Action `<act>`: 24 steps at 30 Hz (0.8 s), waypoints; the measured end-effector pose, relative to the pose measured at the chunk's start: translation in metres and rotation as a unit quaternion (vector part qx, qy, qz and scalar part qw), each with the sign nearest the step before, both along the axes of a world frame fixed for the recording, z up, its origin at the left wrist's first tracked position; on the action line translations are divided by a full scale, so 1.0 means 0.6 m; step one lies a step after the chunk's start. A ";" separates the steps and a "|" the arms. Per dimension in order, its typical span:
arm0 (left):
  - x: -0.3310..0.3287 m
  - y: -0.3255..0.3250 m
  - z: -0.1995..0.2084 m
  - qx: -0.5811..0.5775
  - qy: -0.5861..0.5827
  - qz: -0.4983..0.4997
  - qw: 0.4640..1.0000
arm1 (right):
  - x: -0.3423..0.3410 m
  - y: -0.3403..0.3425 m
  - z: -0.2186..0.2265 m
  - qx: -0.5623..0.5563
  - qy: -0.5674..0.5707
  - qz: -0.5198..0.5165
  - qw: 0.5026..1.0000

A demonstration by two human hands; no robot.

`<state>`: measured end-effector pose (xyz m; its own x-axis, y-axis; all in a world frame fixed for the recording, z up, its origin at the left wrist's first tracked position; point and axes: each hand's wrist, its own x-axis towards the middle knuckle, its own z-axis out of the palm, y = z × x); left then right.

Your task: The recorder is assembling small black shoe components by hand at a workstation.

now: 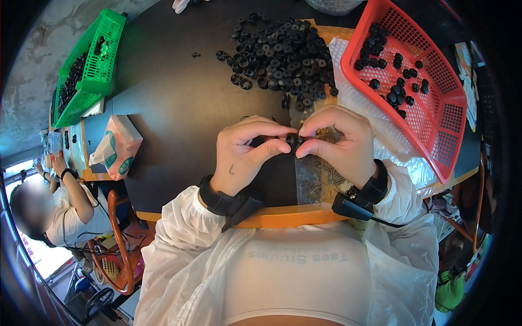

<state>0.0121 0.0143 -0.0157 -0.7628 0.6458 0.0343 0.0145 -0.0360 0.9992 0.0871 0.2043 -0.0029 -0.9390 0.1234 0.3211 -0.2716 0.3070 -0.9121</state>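
In front of my chest, my left hand (244, 149) and my right hand (342, 142) meet, thumbs and forefingers pinched. Between the fingertips is a small black round part (293, 140), mostly covered. Whether it is one piece or two pressed together I cannot tell. Just beyond my hands lies a heap of black ring- and disc-shaped parts (283, 54). Under and beside my right hand, many thin metal pins or screws (326, 176) are spread on clear plastic.
To the right, a red plastic basket (435, 117) holds several black knob-like parts. A green basket (100, 68) of dark parts stands at the far left. A tissue pack (124, 145) lies on the dark tabletop (168, 81). A co-worker (70, 212) sits at the left.
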 end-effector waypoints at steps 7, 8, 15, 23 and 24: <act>-0.006 -0.001 0.008 -0.035 0.106 -0.008 0.994 | -0.004 -0.003 -0.025 -0.171 -0.050 0.082 0.981; -0.006 0.000 0.006 -0.034 0.105 -0.009 0.994 | -0.004 -0.004 -0.027 -0.251 -0.070 0.101 0.960; -0.003 -0.005 0.002 -0.054 0.268 0.016 0.962 | -0.009 0.011 0.001 -0.407 -0.287 0.187 0.847; -0.001 0.008 0.009 -0.007 0.299 0.043 0.953 | -0.007 0.012 -0.014 -0.416 -0.225 0.224 0.852; -0.005 0.006 0.003 -0.004 0.326 0.016 0.945 | -0.007 0.013 -0.013 -0.416 -0.225 0.226 0.852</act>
